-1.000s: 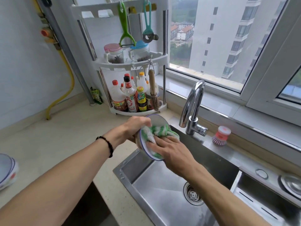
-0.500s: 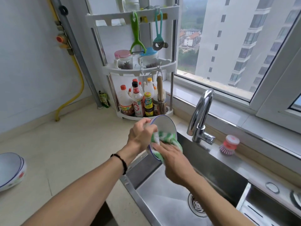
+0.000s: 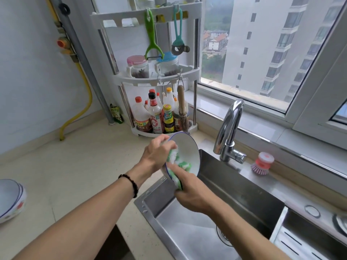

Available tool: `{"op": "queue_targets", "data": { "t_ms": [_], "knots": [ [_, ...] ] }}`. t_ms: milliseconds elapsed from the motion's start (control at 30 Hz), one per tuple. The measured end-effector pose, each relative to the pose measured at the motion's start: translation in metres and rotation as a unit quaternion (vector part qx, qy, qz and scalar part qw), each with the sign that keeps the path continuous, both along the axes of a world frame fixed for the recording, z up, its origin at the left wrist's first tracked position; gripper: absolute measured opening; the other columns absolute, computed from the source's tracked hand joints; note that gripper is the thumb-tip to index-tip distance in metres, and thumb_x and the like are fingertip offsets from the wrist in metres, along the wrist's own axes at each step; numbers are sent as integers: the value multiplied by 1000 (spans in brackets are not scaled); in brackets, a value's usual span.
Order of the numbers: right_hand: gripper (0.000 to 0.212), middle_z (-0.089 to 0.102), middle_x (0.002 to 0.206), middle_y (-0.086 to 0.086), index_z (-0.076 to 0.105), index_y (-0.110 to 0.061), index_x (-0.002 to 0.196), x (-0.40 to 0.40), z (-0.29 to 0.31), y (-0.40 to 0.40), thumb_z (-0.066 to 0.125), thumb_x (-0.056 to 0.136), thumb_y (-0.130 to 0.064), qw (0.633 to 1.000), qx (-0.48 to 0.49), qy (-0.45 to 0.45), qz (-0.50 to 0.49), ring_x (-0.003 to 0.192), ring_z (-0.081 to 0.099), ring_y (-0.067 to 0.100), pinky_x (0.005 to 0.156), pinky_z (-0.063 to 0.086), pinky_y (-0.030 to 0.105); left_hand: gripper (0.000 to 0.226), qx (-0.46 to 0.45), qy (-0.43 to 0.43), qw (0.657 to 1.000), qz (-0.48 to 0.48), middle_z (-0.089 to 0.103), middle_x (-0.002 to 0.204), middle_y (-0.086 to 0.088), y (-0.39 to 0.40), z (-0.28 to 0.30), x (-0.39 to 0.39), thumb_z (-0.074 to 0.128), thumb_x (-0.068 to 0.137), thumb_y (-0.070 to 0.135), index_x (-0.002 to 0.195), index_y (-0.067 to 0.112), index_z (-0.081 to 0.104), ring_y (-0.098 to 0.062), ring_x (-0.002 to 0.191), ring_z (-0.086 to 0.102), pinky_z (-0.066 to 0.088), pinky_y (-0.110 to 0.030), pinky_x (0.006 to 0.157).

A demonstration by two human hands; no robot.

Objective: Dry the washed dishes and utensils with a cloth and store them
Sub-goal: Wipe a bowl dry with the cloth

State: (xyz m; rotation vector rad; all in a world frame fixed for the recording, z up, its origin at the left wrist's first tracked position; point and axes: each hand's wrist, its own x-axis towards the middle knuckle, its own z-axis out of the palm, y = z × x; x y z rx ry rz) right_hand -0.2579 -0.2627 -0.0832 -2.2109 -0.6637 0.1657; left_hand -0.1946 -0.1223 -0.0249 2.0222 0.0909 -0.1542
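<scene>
We're mid-dry on one bowl, storing not started for it.

Room, big to small: window (image 3: 262,53) fills the right, tower blocks outside. Beige stone bench (image 3: 65,175) runs left of the stainless sink (image 3: 234,199), which is sunk into it; drain sits low in the basin. Chrome faucet (image 3: 230,132) stands at the sink's back edge. White corner rack (image 3: 155,76) sits on the bench in the corner: sauce bottles (image 3: 155,117) on the bottom tier, two spice jars (image 3: 139,66) above, a green peeler (image 3: 151,34) and a teal opener hanging from the top rail. Yellow gas hose (image 3: 82,76) runs down the left wall. Stack of bowls (image 3: 10,199) sits at the bench's far left edge, well apart from the hands. Red-and-pink dish brush (image 3: 262,163) stands on the sink ledge right of the faucet.

Task item: white blue-rimmed bowl (image 3: 187,149), held tilted on edge above the sink's left rim, inside facing right. Left hand (image 3: 156,154) holds it, grip curled over the rim. Right hand (image 3: 193,192) grips the green-and-white cloth (image 3: 177,162) and presses it inside the bowl along the lower wall.

Our read: next move needs the bowl turned in the left grip so the cloth covers the remaining wall and the back, then over to the stack. Slip risk: the bowl may be wet and is held by its rim only.
</scene>
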Motion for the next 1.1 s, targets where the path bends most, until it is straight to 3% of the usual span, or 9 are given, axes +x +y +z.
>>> {"op": "queue_targets", "data": {
  "t_ms": [67,133,267,400,500,633,800,933,1100],
  "knots": [
    [67,48,148,-5,40,-33,142,7,-11,-19,56,83,-5,969,-187,-164,5,128,51,24,109,40,38,36,9,66,997,-48,71,96,-9,10,7,4,59,60,47,85,23,67,-32,89,66,52,-41,73],
    [55,53,145,-2,46,-29,137,13,-18,-31,59,86,-10,932,-262,-250,0,128,54,22,109,40,34,40,-6,105,992,-65,71,100,-12,12,12,3,60,66,46,96,21,67,-29,85,68,52,-33,68],
    [34,70,90,-5,66,-23,100,16,-13,-18,45,75,-15,923,-226,-300,-79,85,68,22,76,49,34,44,-164,76,983,-20,70,110,-13,8,-7,-7,72,75,36,112,17,60,-26,90,71,57,-34,66],
    [24,61,65,-3,65,-21,80,5,-1,15,72,60,-11,945,-157,-226,-174,64,59,27,57,37,32,40,-245,-23,966,81,68,111,-10,-1,-23,-19,63,77,25,116,17,60,-24,95,68,54,-37,69],
    [28,69,87,1,67,-19,101,-4,-3,12,56,78,-8,972,-39,-195,-126,81,61,29,63,42,35,27,-190,-45,979,60,70,92,-10,6,-13,-11,59,67,28,90,21,69,-33,91,66,52,-45,73],
    [62,60,130,-3,55,-26,130,5,2,-17,21,78,-20,958,-183,-219,-40,118,53,22,99,40,32,26,-94,-43,994,17,71,80,2,12,-4,-7,59,57,39,78,31,71,-29,83,64,48,-37,69],
    [76,51,143,-3,47,-28,145,-11,13,12,40,74,-2,998,25,29,-44,128,48,21,107,37,30,29,-54,-71,995,48,71,79,3,4,-5,-10,56,57,46,78,32,69,-29,87,65,52,-42,77],
    [75,40,152,0,38,-27,147,-3,4,-13,52,78,1,964,-209,-160,-37,136,42,25,113,31,33,23,-29,-32,999,-32,69,80,1,12,0,-8,58,63,43,78,28,68,-25,82,62,45,-35,71],
    [68,43,149,-6,51,-22,138,-16,12,15,45,75,4,996,-36,-54,-58,136,38,17,108,37,32,15,-30,-46,998,18,62,75,0,7,5,-9,58,64,46,64,30,62,-24,77,57,42,-36,70]
  ]
}}
